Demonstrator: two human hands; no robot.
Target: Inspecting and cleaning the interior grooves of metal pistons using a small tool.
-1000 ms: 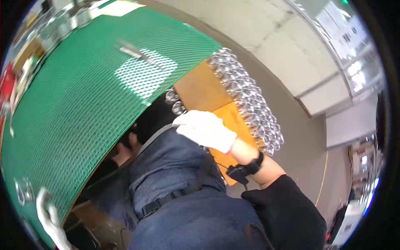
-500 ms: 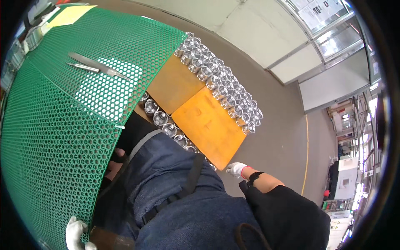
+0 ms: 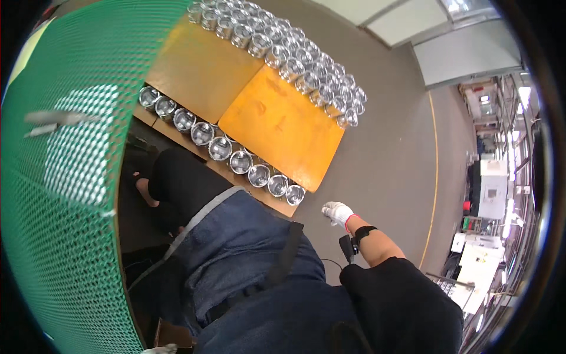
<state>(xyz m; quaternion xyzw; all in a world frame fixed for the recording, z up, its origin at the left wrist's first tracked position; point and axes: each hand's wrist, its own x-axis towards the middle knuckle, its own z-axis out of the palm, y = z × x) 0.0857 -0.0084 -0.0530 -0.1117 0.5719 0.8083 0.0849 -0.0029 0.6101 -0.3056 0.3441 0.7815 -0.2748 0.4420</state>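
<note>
The left hand (image 3: 160, 349), in a white glove, barely shows at the bottom edge beside the green perforated mesh surface (image 3: 59, 236), so it cannot be told whether it is clenched or loose. On that mesh, far left, lies a slim grey metal tool (image 3: 56, 121). Right of it, a row of shiny round metal cans (image 3: 221, 147) lines the near edge of a flat orange-brown board (image 3: 277, 127), with a second, denser bank of the same cans (image 3: 283, 53) along its far edge. Below the near row, the person's blue denim apron (image 3: 247, 265) fills the centre. Further right, the white-gloved right hand (image 3: 338, 213) hangs over the grey floor (image 3: 389, 147), fingers loosely curled and holding nothing, just off the board's corner and nearest the last can of the near row.
</note>
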